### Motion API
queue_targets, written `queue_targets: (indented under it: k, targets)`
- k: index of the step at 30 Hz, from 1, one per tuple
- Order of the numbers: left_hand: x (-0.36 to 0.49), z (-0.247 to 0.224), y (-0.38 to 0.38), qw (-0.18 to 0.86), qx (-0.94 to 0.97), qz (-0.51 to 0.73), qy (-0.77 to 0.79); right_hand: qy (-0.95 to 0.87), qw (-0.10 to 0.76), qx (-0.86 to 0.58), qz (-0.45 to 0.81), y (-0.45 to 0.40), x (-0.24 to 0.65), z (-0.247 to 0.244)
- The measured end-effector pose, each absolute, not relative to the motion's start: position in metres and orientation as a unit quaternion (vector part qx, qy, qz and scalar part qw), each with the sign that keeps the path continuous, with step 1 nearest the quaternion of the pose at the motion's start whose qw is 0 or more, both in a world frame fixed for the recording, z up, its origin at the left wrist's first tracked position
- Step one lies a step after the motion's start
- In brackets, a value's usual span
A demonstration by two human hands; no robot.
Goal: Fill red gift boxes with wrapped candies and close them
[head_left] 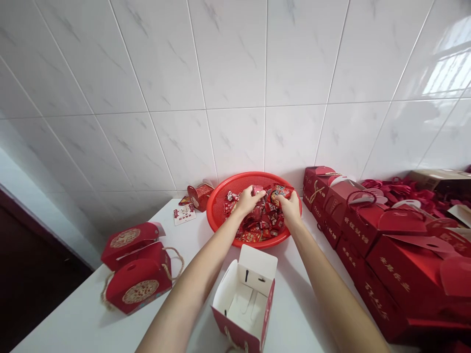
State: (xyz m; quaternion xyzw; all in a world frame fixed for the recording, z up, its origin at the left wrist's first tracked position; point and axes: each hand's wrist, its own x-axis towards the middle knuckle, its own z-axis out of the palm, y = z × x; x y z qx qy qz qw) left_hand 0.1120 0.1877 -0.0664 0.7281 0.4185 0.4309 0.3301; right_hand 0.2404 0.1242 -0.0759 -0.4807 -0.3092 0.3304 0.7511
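Both my hands are inside a round red plastic basket [217,215] filled with wrapped sweets and small packets [253,233]. Pinched in the fingers of my left hand [249,200] is a small pinkish-red packet [258,189], partly covered by the fingers. At the basket's right side, my right hand [290,207] grips a red snack packet [282,189] with a printed picture. Below the basket, between my forearms, a red gift box [235,323] stands with its top open. Its white inside shows bare, and a rope handle hangs at the front.
Two closed red gift boxes [138,289] with rope handles stand on the white table [91,314] at left. Stacked red boxes [393,274] fill the right side, with red ribbons [401,193] behind. A small red box [200,195] and a card [184,214] lie beside the basket, near the tiled wall.
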Motion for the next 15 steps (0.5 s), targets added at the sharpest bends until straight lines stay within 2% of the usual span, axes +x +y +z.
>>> queue_targets:
  k: [9,15]
  targets:
    - [0.1146,-0.0626,0.1807,0.497,0.649,0.455,0.353,-0.358,0.719,-0.476,0.358,0.1161,0.2354,-0.0711]
    - [0.1124,-0.0605,0.1782,0.532,0.653,0.463,0.276,-0.375,0.718,-0.464,0.358,0.1208,0.2383,-0.0775]
